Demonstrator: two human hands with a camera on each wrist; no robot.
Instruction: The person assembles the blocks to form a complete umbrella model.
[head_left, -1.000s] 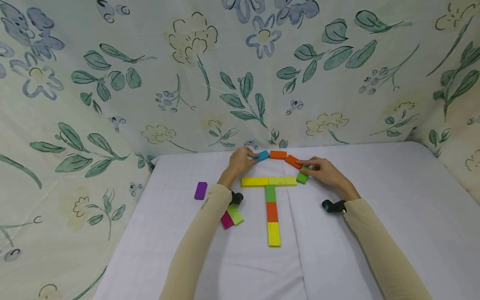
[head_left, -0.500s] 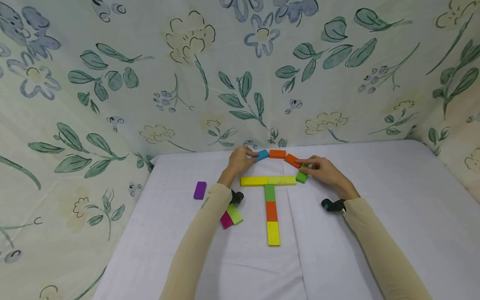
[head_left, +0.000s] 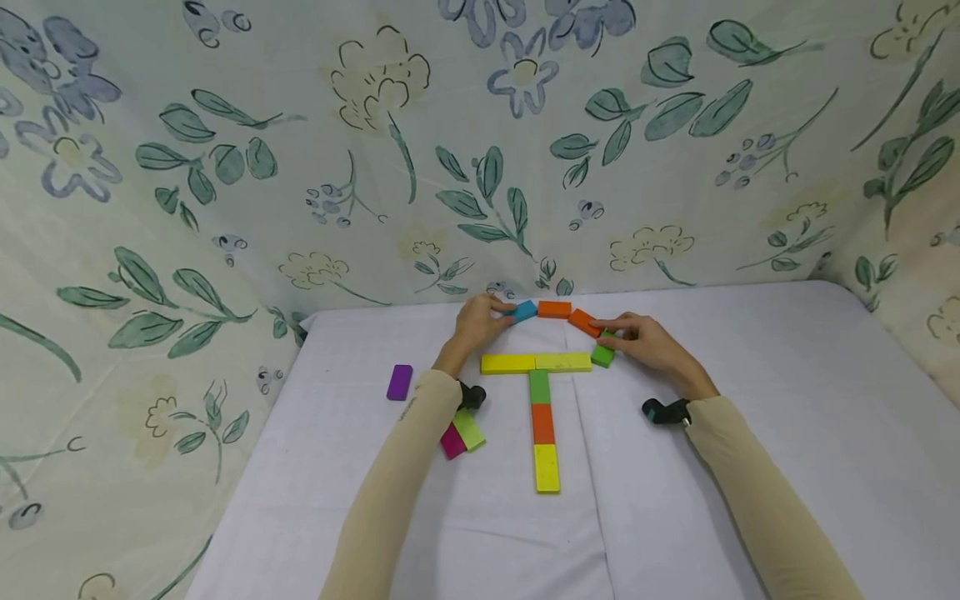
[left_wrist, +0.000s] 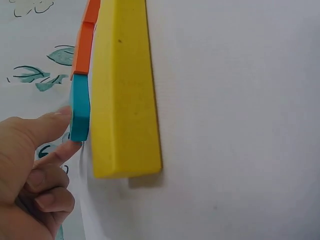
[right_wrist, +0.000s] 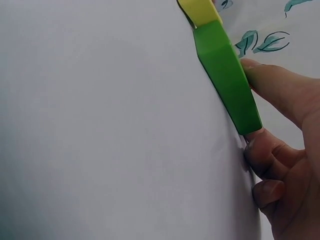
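Note:
In the head view, my left hand (head_left: 480, 322) pinches a blue block (head_left: 524, 312) at the left of a curved row. The left wrist view shows the thumb against the side of this blue block (left_wrist: 80, 107), with a finger at its end. At the row's right end, my right hand (head_left: 651, 341) holds a green block (head_left: 602, 355), partly covered by the fingers. One fingertip reaches beside the tilted orange block (head_left: 582, 322). Another orange block (head_left: 555, 310) lies between it and the blue one. The right wrist view has the thumb along the green block (right_wrist: 227, 75).
Under the curve, yellow blocks (head_left: 508, 364) form a crossbar. A stem of green (head_left: 539, 387), orange (head_left: 542, 424) and yellow (head_left: 547, 468) blocks runs toward me. To the left lie purple (head_left: 400, 382), magenta (head_left: 453, 442) and lime (head_left: 470, 431) blocks. A floral curtain (head_left: 480, 150) stands behind the table.
The view has shifted very slightly. Both hands stay at the same blocks, and the blocks keep their arrangement.

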